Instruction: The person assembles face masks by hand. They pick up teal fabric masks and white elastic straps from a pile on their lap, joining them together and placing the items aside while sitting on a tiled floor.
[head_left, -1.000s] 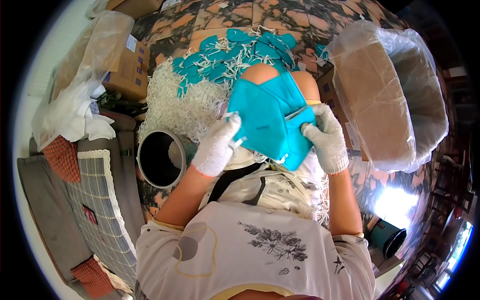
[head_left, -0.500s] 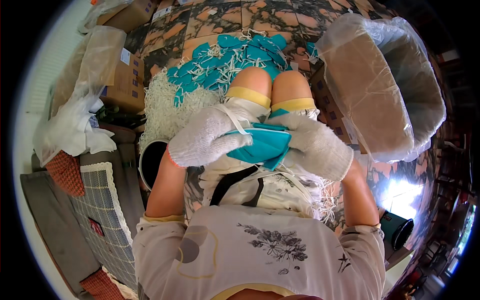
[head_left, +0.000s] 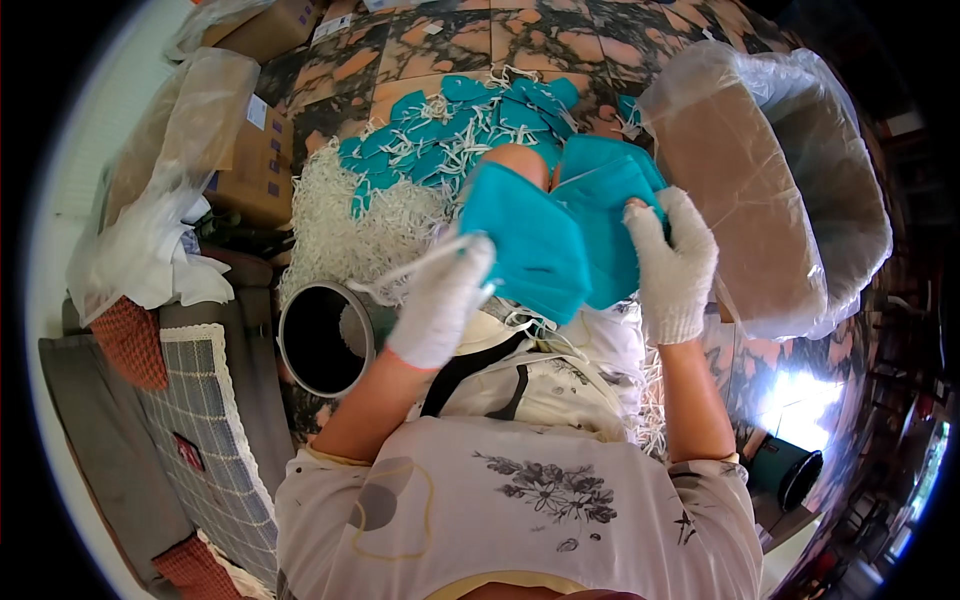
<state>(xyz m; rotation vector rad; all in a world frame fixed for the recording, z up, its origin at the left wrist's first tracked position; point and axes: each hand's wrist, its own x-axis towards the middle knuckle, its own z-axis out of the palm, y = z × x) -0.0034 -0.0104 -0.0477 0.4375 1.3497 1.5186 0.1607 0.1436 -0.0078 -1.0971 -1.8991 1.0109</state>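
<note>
Fingers point(head_left: 648, 230) on teal fabric point(head_left: 525, 240), either side

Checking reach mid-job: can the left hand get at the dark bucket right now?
Probably yes: the dark bucket stands just left of the left hand, its open mouth looking unblocked. But that hand holds a teal mask, so it would likely need to let go first.

White knit gloves point(head_left: 681, 285), white top point(head_left: 430, 450), grey floral print point(head_left: 552, 492), yellow neckline point(head_left: 505, 581)
</note>
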